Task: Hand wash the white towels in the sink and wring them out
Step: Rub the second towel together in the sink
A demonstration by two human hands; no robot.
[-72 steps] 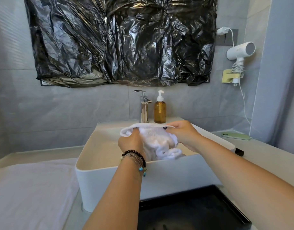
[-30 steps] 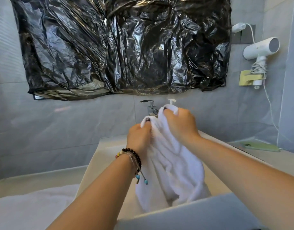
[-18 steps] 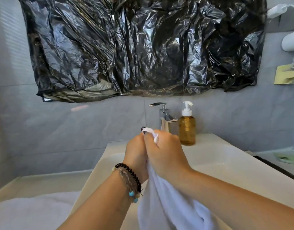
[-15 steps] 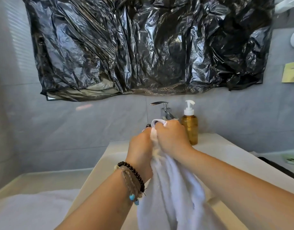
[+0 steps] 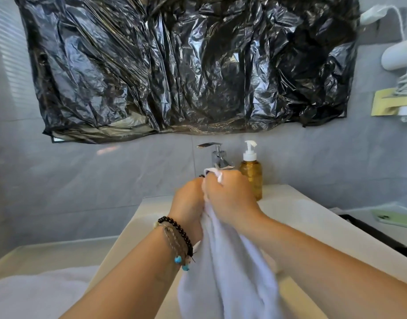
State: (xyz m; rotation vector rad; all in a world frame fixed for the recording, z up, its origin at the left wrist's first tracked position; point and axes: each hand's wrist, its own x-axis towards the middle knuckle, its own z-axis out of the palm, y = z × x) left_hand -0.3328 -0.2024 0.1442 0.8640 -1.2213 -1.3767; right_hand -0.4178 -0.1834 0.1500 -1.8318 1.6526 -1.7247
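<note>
- Head view, progress: white towel (image 5: 227,268) lifted above the sink (image 5: 312,226), top end bunched between both fists, rest hanging down into the basin; no twist visible in the hanging cloth, so wringing judged only starting; no running water seen at the faucet (image 5: 217,155); wet or dry cannot be told.
- Left hand (image 5: 189,203): fingers curled round the gathered top of the towel, seen from the back, so fingertips hidden; beaded bracelets (image 5: 177,240) at the wrist.
- Right hand (image 5: 230,199): curled tight round the same bunch, touching the left hand; small loop of cloth poking out above the knuckles.
- Left to do, as a judgement: twist out this towel; wash or wring anything else; white cloth (image 5: 37,293) on the counter at lower left possibly another towel, cannot tell.
- Counts: two hands; one towel in hand; one sink; one faucet; one amber soap bottle (image 5: 252,173) just beside the faucet; one black plastic sheet (image 5: 186,65) on the wall; one hair dryer (image 5: 398,54); one green phone (image 5: 395,219).
</note>
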